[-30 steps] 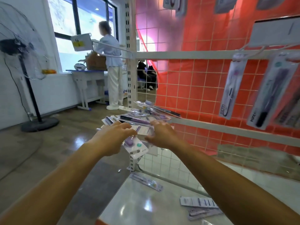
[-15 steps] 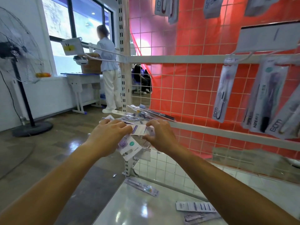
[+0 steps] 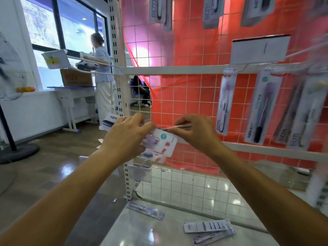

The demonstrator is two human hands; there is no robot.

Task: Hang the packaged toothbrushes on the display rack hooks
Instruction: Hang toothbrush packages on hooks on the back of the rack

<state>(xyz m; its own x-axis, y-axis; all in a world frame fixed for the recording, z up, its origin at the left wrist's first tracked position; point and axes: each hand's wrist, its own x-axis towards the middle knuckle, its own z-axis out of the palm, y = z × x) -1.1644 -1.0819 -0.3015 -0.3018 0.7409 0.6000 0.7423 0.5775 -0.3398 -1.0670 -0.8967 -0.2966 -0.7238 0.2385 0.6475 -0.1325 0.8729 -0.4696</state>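
My left hand (image 3: 126, 139) grips a stack of packaged toothbrushes (image 3: 160, 142), white cards with purple brushes and teal dots, in front of the wire grid rack (image 3: 195, 89). My right hand (image 3: 195, 130) pinches one thin package (image 3: 177, 126) seen edge-on at the top of the stack. More packaged toothbrushes hang from a hook (image 3: 237, 68) on the right, one of them the hanging pack (image 3: 262, 105). Others hang from the upper row (image 3: 160, 11).
Loose toothbrush packs (image 3: 145, 210) and a second pair of packs (image 3: 209, 229) lie on the glossy shelf base (image 3: 159, 231). A white slotted upright post (image 3: 122, 86) stands left of the grid. A person (image 3: 103, 75) stands at a desk by the window. A floor fan base (image 3: 16, 153) is at left.
Both hands have risen and shifted right toward the grid. The fanned stack has closed up in my left hand, and my right hand now pinches a single package.
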